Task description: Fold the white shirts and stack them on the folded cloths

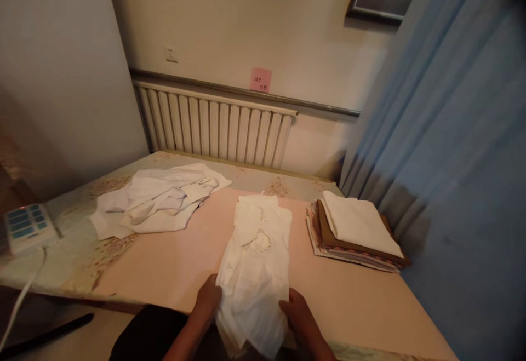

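A white garment [258, 262], folded into a long narrow strip, lies on the pink sheet [172, 262] in front of me, its lower end hanging over the table's near edge. Small embroidery and a tie or loop show on its upper part. My left hand [209, 299] grips its left side, fingers partly hidden behind the cloth. On the opposite side, my right hand [296, 310] pinches the right edge with the thumb on top.
Loose white clothes [160, 199] lie heaped at the back left. A stack of folded cloths [357, 229] stands at the right beside a blue curtain [456, 185]. A power strip [30, 227] with a white cord sits far left. Behind the table is a radiator [213, 125].
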`<action>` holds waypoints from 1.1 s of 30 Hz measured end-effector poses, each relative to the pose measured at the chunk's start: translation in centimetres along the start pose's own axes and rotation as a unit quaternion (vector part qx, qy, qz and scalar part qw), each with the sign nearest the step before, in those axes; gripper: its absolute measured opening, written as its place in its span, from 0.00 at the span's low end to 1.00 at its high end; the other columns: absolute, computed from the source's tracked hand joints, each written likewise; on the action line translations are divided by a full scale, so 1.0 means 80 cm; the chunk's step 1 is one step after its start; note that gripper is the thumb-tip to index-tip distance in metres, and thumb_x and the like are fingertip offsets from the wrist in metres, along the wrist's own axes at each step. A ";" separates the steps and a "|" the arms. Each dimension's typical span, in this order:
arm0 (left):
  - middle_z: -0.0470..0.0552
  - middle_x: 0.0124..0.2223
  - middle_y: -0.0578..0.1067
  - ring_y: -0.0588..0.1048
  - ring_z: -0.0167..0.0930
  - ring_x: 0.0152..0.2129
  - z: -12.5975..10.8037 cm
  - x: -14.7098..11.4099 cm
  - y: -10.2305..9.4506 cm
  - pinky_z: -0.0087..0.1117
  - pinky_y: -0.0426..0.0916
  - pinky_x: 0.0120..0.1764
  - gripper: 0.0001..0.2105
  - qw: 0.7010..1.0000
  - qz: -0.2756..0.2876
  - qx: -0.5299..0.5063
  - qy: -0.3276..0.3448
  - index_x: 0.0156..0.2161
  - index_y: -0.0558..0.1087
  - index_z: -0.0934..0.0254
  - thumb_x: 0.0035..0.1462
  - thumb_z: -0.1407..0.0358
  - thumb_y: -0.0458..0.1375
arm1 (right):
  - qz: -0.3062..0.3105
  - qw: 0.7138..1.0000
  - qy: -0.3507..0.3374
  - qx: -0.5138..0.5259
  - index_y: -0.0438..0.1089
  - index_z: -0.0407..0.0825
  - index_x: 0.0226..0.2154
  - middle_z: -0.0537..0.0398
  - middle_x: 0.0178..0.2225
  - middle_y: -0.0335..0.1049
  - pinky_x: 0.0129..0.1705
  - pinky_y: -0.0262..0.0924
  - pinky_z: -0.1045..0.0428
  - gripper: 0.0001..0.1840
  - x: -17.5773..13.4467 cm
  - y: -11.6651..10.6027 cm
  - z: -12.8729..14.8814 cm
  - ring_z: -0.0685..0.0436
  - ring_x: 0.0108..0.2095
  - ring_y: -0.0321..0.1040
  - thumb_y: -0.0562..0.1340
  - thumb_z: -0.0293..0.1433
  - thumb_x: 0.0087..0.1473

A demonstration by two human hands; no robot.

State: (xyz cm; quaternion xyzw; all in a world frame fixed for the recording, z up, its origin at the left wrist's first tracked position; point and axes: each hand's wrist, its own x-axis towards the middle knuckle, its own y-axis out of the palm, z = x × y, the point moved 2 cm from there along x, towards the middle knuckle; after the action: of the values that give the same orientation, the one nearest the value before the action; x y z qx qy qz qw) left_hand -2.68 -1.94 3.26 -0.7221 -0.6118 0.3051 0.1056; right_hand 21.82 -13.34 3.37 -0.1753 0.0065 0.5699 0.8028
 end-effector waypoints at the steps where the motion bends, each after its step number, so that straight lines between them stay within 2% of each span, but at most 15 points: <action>1: 0.54 0.39 0.78 0.75 0.37 0.40 0.003 0.000 -0.001 0.32 0.68 0.39 0.17 1.000 0.012 -0.026 0.000 0.39 0.71 0.65 0.42 0.76 0.50 | 0.006 1.000 0.000 0.008 0.70 0.45 0.26 0.52 0.26 0.72 0.29 0.60 0.52 0.12 -0.002 -0.001 -0.002 0.43 0.29 0.66 0.59 0.36 0.38; 3: 0.50 0.31 0.77 0.76 0.34 0.31 0.010 -0.003 -0.001 0.30 0.68 0.32 0.14 0.992 0.058 -0.115 -0.007 0.36 0.71 0.65 0.41 0.75 0.52 | 0.008 1.000 0.003 0.029 0.71 0.45 0.27 0.52 0.26 0.71 0.29 0.60 0.52 0.13 -0.007 -0.004 -0.006 0.44 0.28 0.66 0.58 0.36 0.37; 5: 0.46 0.25 0.73 0.73 0.30 0.22 0.017 -0.007 0.001 0.29 0.65 0.25 0.12 0.970 0.107 -0.217 -0.028 0.34 0.70 0.64 0.40 0.73 0.54 | -0.002 0.999 0.013 0.046 0.70 0.45 0.26 0.52 0.25 0.71 0.28 0.60 0.52 0.14 -0.009 -0.010 -0.011 0.44 0.27 0.66 0.58 0.37 0.37; 6: 0.44 0.22 0.71 0.70 0.29 0.18 0.020 -0.009 0.001 0.28 0.63 0.22 0.10 0.961 0.118 -0.246 -0.042 0.33 0.69 0.64 0.40 0.72 0.54 | -0.009 0.999 0.017 0.051 0.70 0.45 0.26 0.52 0.25 0.71 0.27 0.59 0.52 0.14 -0.010 -0.012 -0.014 0.45 0.26 0.65 0.58 0.37 0.37; 8: 0.41 0.20 0.67 0.66 0.26 0.15 0.025 -0.009 0.001 0.26 0.60 0.20 0.08 0.965 0.107 -0.232 -0.063 0.32 0.68 0.64 0.43 0.70 0.53 | -0.017 0.998 0.018 0.057 0.70 0.45 0.26 0.52 0.25 0.70 0.27 0.59 0.53 0.14 -0.010 -0.015 -0.021 0.45 0.26 0.65 0.59 0.39 0.38; 11: 0.42 0.20 0.66 0.66 0.27 0.16 0.026 -0.005 -0.001 0.27 0.59 0.21 0.04 0.989 0.050 -0.130 -0.047 0.29 0.67 0.64 0.49 0.67 0.50 | -0.015 0.998 0.021 0.064 0.70 0.46 0.26 0.52 0.26 0.71 0.28 0.60 0.53 0.15 -0.010 -0.015 -0.030 0.45 0.28 0.66 0.59 0.41 0.38; 14: 0.43 0.21 0.66 0.68 0.28 0.21 0.024 -0.002 -0.001 0.28 0.60 0.26 0.07 0.998 0.011 -0.063 -0.019 0.24 0.65 0.63 0.51 0.65 0.52 | 0.012 0.998 0.027 0.060 0.71 0.45 0.27 0.50 0.26 0.71 0.28 0.61 0.52 0.18 -0.011 -0.012 -0.034 0.43 0.29 0.67 0.59 0.43 0.39; 17: 0.45 0.23 0.68 0.69 0.30 0.24 0.025 -0.007 -0.002 0.28 0.60 0.29 0.07 1.000 0.001 -0.022 -0.011 0.23 0.67 0.64 0.50 0.65 0.55 | 0.040 0.998 0.017 0.042 0.72 0.45 0.28 0.49 0.27 0.72 0.32 0.62 0.50 0.19 -0.013 -0.012 -0.032 0.40 0.32 0.68 0.59 0.43 0.39; 19: 0.45 0.25 0.71 0.71 0.30 0.27 0.028 -0.011 -0.003 0.28 0.61 0.31 0.03 1.000 0.012 0.018 -0.003 0.26 0.69 0.65 0.49 0.69 0.54 | 0.048 0.998 0.011 0.026 0.72 0.44 0.28 0.48 0.28 0.73 0.34 0.62 0.49 0.19 -0.015 -0.014 -0.029 0.39 0.34 0.68 0.60 0.42 0.38; 21: 0.46 0.28 0.73 0.72 0.30 0.29 0.033 -0.015 -0.004 0.27 0.62 0.33 0.04 0.999 0.027 0.045 0.007 0.27 0.69 0.65 0.47 0.73 0.52 | 0.057 0.998 0.012 0.016 0.73 0.44 0.29 0.48 0.29 0.73 0.36 0.62 0.49 0.19 -0.018 -0.015 -0.026 0.38 0.34 0.68 0.60 0.42 0.37; 24: 0.46 0.28 0.74 0.72 0.30 0.30 0.041 -0.018 -0.003 0.27 0.63 0.33 0.05 0.999 0.042 0.015 0.006 0.27 0.68 0.64 0.44 0.74 0.51 | 0.056 0.998 0.021 0.025 0.72 0.44 0.30 0.49 0.29 0.73 0.36 0.62 0.49 0.19 -0.022 -0.017 -0.021 0.40 0.33 0.68 0.60 0.41 0.38; 28: 0.44 0.23 0.70 0.69 0.28 0.23 0.052 -0.022 0.003 0.27 0.62 0.27 0.02 0.994 0.065 -0.074 -0.041 0.26 0.65 0.63 0.45 0.68 0.52 | 0.036 0.998 0.022 0.037 0.70 0.46 0.27 0.51 0.26 0.72 0.33 0.62 0.51 0.17 -0.024 -0.021 -0.015 0.42 0.30 0.67 0.60 0.41 0.38; 30: 0.41 0.21 0.65 0.66 0.27 0.21 0.057 -0.025 0.006 0.27 0.61 0.26 0.05 0.993 0.057 -0.094 -0.053 0.25 0.63 0.62 0.46 0.63 0.53 | 0.028 0.999 0.026 0.035 0.69 0.46 0.26 0.53 0.25 0.70 0.31 0.60 0.52 0.16 -0.025 -0.024 -0.014 0.43 0.28 0.66 0.60 0.42 0.38; 33: 0.40 0.20 0.61 0.64 0.27 0.21 0.062 -0.028 0.007 0.27 0.60 0.27 0.11 0.997 0.020 -0.072 -0.012 0.22 0.59 0.61 0.46 0.57 0.53 | 0.024 0.999 0.039 0.020 0.68 0.47 0.26 0.55 0.23 0.68 0.28 0.59 0.53 0.16 -0.026 -0.026 -0.020 0.45 0.26 0.64 0.59 0.43 0.39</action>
State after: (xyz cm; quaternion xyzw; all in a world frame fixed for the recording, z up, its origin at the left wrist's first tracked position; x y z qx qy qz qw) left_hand -5.20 -5.27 -0.25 -0.7362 -0.6188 0.2710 0.0398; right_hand 23.31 -16.32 2.91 -0.1809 0.0533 0.5817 0.7912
